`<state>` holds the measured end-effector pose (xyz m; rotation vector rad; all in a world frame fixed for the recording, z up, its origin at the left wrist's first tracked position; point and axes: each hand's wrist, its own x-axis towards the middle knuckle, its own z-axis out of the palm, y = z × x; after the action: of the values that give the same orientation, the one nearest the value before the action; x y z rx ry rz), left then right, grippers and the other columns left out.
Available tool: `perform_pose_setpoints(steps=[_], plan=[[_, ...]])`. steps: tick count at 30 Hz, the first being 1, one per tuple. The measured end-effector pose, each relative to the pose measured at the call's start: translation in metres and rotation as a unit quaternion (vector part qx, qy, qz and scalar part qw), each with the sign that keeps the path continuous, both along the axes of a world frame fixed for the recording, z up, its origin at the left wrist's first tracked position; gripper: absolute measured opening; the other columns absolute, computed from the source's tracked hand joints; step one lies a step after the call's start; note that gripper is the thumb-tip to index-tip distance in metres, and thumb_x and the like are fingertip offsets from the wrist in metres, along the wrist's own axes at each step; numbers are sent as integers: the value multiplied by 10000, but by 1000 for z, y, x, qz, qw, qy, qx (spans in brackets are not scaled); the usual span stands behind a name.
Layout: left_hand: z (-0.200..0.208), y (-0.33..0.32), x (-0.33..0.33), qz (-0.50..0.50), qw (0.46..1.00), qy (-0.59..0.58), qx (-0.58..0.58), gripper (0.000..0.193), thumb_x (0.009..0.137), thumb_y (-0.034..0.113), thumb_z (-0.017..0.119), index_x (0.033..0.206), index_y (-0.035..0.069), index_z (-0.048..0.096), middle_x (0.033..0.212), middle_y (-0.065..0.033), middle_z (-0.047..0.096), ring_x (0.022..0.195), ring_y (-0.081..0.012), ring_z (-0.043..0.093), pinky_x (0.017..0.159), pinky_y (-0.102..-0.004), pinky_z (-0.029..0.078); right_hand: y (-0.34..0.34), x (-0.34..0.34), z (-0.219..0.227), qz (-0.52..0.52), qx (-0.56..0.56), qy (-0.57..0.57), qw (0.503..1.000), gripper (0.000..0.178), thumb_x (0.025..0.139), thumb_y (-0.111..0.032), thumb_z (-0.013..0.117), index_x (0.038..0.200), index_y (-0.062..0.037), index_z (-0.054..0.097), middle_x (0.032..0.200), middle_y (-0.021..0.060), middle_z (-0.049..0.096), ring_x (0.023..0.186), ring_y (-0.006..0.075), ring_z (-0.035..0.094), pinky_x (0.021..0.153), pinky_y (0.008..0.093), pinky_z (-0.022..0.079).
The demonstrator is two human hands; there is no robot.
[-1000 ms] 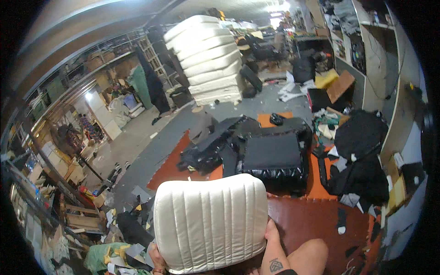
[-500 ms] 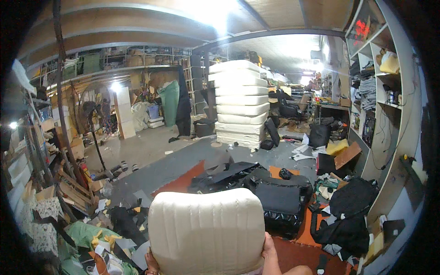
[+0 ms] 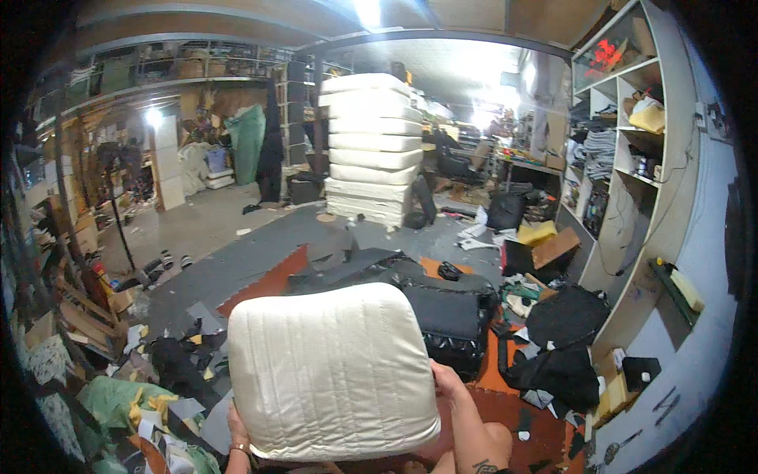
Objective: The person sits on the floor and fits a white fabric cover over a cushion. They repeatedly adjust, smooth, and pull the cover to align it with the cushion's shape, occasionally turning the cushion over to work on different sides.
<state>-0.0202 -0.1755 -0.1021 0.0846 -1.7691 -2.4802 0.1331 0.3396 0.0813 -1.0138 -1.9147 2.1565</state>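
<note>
Between my hands is a cream padded seat cushion with stitched vertical channels and rounded upper corners. My left hand grips its lower left edge; most of the fingers are hidden behind it. On the opposite side, my right hand holds the right edge, thumb side showing and the other fingers out of sight. The cushion is tilted, its lower edge toward me. Just beyond it lies a black cushion-like block in shiny black wrapping.
A tall stack of cream cushions stands ahead on the grey floor. Fabric scraps and a green sack lie at left. Black cloth is heaped at right, beside a shelf unit. A standing fan is at far left.
The cushion has tipped so its lower edge and more of its face show. My hands moved with it, and the view has turned slightly right and down.
</note>
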Motion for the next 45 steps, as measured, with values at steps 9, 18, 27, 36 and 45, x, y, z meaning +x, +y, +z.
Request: perform_pose_setpoints(steps=[9,18,27,36,45], plan=[[-33,169,-27,-296,916,-115,245,942,994,782,357,1589,58,449,1548,-161,555,1362,-375,579,1184,-509,457,43,23,121,58,-16,287,956,486,1014,-208,662,1426,46,615,1289,153,726,1147,203,708,1023,351,547],[-76,304,-41,-19,985,-153,-79,573,1100,523,460,1147,-2,681,969,-100,695,863,-222,672,798,-371,539,17,-64,-14,5,427,165,889,400,1005,-183,695,1343,28,671,1297,120,726,1171,199,679,1056,349,503],[119,272,10,15,976,144,-162,263,1055,244,644,1017,-16,662,831,-89,695,797,-181,663,746,-355,539,-54,-84,-74,11,406,148,902,251,979,-115,633,1185,-2,721,1101,161,768,1053,246,721,914,384,552],[158,270,-5,-16,921,307,-239,269,994,282,759,1067,26,718,861,-57,702,769,-169,681,714,-345,553,-41,-48,-31,37,246,212,945,453,962,-343,780,1232,3,671,1175,105,712,1111,199,659,996,359,515],[147,301,-3,11,913,344,-219,305,975,335,768,961,31,758,923,-102,674,788,-226,650,695,-349,528,-26,-43,-21,24,196,177,964,600,902,-339,846,1332,-18,579,1172,79,638,1073,171,615,951,310,494]])
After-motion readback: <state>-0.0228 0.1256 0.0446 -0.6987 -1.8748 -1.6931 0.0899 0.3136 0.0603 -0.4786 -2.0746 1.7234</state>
